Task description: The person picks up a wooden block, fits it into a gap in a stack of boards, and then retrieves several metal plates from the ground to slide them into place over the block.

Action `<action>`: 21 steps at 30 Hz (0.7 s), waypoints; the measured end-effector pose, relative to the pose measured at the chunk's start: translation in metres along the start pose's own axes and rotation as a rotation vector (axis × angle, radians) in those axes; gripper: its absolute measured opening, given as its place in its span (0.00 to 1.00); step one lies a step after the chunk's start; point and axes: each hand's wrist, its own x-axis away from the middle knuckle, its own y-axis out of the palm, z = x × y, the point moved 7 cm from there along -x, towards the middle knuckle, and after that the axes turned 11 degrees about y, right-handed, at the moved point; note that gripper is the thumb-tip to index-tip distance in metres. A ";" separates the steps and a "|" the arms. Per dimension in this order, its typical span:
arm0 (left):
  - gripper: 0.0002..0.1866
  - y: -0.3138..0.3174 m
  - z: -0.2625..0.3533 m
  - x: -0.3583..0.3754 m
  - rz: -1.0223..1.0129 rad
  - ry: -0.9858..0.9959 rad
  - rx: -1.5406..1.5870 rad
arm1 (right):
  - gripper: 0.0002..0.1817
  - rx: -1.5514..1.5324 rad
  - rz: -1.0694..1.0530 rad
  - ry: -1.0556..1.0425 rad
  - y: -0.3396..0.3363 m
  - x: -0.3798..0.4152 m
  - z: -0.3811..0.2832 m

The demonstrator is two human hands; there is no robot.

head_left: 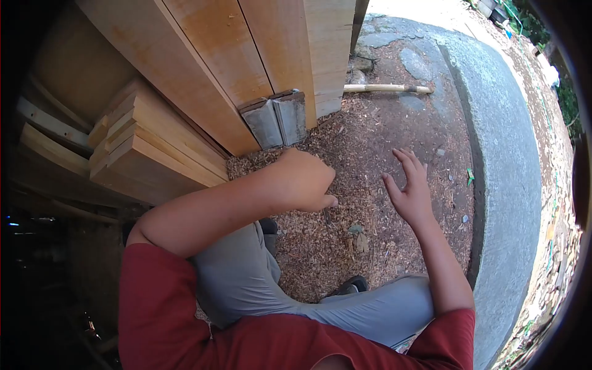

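My left hand is curled closed above the ground, back of the hand up, with the thumb pointing right. Its fingertips are mostly hidden, and I cannot tell what, if anything, is in it. A small dark sliver shows just below the thumb. To the right, my right hand hovers over bare soil, fingers spread and holding nothing. Wood shavings cover the ground beneath both hands. Two grey-faced blocks stand against the foot of upright wooden boards, just beyond the left hand.
A stack of planks lies at left beside my left forearm. Ahead, a pale stick rests on the ground. A raised concrete edge curves along the right side. My bent legs and a dark shoe are below.
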 end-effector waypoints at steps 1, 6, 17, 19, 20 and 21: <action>0.27 -0.001 -0.006 -0.008 -0.045 -0.010 0.021 | 0.30 0.004 -0.027 0.043 0.005 0.006 0.009; 0.28 0.002 -0.027 -0.024 -0.032 0.114 0.186 | 0.31 0.077 -0.214 0.199 0.035 0.064 0.043; 0.31 0.140 -0.015 0.067 -0.063 -0.095 0.560 | 0.20 -0.271 -0.303 0.662 0.041 0.233 -0.009; 0.29 0.092 -0.030 0.151 0.272 -0.335 0.601 | 0.17 -0.423 -0.062 0.751 0.021 0.244 -0.039; 0.27 0.070 -0.034 0.198 0.487 -0.433 0.734 | 0.17 -0.409 -0.073 0.753 0.007 0.247 -0.062; 0.25 0.054 -0.039 0.250 0.714 -0.535 0.861 | 0.17 -0.416 -0.098 0.719 -0.006 0.245 -0.092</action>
